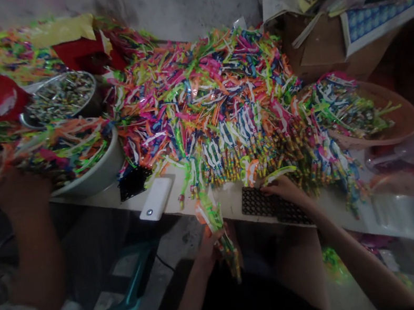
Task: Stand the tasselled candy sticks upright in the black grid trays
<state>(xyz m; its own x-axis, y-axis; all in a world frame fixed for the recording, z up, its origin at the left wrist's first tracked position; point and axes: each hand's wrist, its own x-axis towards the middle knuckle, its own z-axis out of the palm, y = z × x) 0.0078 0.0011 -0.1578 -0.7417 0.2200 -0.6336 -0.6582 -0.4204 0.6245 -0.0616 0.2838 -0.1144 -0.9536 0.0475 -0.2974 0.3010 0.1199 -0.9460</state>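
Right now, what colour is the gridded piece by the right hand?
Black; the gridded piece shows in the head view.

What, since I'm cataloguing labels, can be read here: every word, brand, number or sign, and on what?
No text is readable.
White device: round mark, too small to read.
Blue-and-white sheet: repeated print, too blurred to read.
Bundle in the left hand: colourful ends, no legible lettering.

kinda random stuff around: white phone-looking gadget [156, 198] lying by the table [232, 201] edge, teal stool [134, 286] down low on the left, cardboard box [322, 49] back right, grey wall [188, 0] behind
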